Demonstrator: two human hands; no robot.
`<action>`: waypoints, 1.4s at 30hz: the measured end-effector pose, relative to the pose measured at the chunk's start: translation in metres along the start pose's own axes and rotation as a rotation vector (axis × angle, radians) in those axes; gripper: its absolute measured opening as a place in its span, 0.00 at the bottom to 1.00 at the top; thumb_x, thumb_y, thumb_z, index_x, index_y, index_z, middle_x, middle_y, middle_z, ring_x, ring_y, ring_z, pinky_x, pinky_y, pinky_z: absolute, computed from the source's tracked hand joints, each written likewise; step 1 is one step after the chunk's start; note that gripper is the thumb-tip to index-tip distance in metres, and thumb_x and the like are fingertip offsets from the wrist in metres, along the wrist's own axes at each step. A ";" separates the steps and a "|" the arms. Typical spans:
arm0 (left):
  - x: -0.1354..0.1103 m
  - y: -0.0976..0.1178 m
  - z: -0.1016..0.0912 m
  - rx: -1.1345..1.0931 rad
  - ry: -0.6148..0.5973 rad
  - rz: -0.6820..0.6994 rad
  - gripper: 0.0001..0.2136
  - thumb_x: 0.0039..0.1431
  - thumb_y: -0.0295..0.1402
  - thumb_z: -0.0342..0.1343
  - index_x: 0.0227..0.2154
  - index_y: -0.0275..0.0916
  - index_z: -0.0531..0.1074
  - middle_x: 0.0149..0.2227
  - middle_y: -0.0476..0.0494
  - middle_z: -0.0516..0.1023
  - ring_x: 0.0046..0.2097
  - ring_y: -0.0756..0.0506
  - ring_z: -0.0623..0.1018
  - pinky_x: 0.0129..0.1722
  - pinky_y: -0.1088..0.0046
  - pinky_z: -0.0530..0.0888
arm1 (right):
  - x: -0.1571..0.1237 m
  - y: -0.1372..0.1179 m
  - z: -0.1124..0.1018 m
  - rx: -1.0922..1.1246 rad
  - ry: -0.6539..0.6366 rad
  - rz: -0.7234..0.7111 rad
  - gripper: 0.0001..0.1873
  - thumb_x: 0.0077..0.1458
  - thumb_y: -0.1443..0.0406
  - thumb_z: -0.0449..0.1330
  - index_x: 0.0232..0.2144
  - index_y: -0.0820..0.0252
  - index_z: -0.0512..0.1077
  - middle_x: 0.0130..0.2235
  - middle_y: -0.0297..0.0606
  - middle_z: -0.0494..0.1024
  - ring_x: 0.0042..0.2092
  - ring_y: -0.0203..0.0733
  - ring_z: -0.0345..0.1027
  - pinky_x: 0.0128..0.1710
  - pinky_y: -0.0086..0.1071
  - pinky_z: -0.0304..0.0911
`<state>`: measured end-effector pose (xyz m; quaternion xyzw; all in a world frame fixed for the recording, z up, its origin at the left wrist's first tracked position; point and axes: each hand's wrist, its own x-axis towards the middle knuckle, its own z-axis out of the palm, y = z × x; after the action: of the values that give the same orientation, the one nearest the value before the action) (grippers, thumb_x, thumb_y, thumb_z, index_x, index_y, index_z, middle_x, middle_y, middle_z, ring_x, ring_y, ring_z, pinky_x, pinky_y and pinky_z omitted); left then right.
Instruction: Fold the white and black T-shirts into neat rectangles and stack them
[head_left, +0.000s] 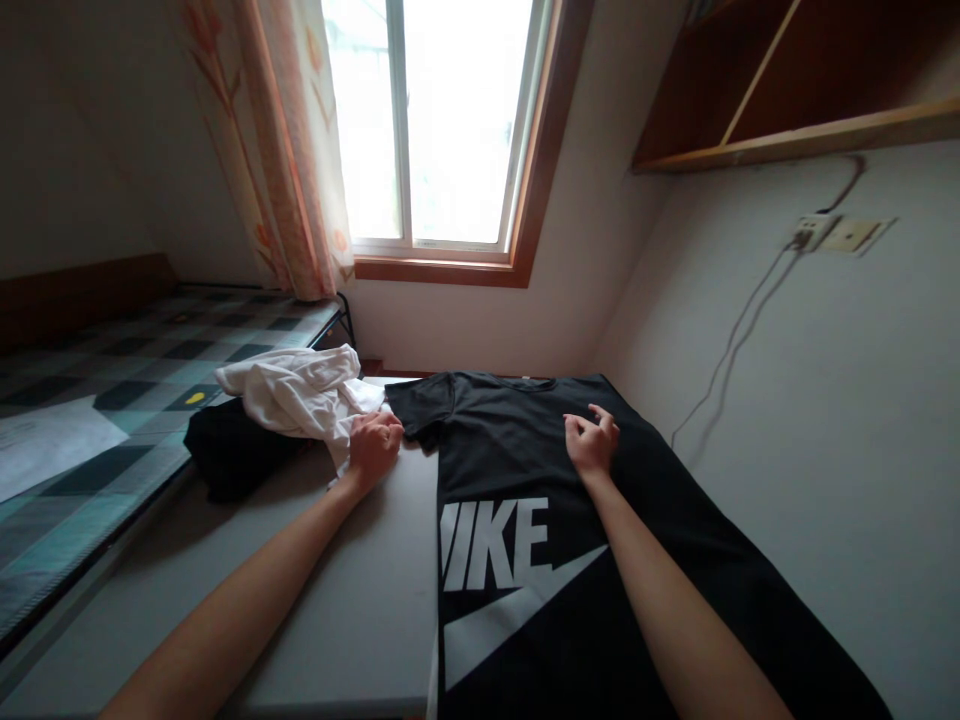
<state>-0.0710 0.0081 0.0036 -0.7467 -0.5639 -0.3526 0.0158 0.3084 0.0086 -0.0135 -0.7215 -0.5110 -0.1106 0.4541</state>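
A black T-shirt (525,470) with a large white logo lies flat on a pale table (360,600), its collar toward the window. My left hand (373,443) is closed at the tip of the shirt's left sleeve, pinching the fabric. My right hand (592,440) rests on the shirt's chest near the right shoulder, with its fingers curled loosely and apart; nothing is held in it.
A crumpled white garment (296,392) lies over a black garment (232,450) at the table's left. A bed with a checked cover (112,400) stands further left. A wall (825,400) with a socket and cable runs along the right, shelves above it.
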 end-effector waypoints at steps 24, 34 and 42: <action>0.001 -0.001 0.009 0.127 0.071 -0.098 0.09 0.60 0.38 0.53 0.36 0.42 0.77 0.22 0.49 0.75 0.30 0.45 0.74 0.39 0.69 0.67 | 0.003 -0.005 -0.009 0.083 -0.077 0.039 0.18 0.52 0.67 0.45 0.32 0.59 0.75 0.25 0.40 0.80 0.39 0.47 0.73 0.56 0.47 0.54; 0.000 -0.004 0.010 0.179 0.038 -0.145 0.16 0.57 0.29 0.51 0.47 0.43 0.76 0.24 0.46 0.75 0.35 0.42 0.74 0.36 0.70 0.67 | -0.002 0.010 0.010 0.039 -0.295 -0.033 0.13 0.49 0.67 0.55 0.36 0.59 0.77 0.52 0.48 0.74 0.53 0.50 0.66 0.55 0.45 0.59; -0.001 -0.003 0.006 0.096 0.060 -0.163 0.16 0.57 0.29 0.49 0.44 0.43 0.76 0.24 0.46 0.75 0.36 0.42 0.74 0.40 0.67 0.68 | -0.004 0.010 0.009 -0.014 -0.355 -0.018 0.11 0.48 0.65 0.57 0.33 0.55 0.79 0.51 0.45 0.74 0.53 0.53 0.66 0.53 0.48 0.59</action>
<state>-0.0702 0.0109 -0.0025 -0.6857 -0.6383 -0.3475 0.0399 0.3122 0.0122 -0.0262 -0.7282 -0.5886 0.0110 0.3509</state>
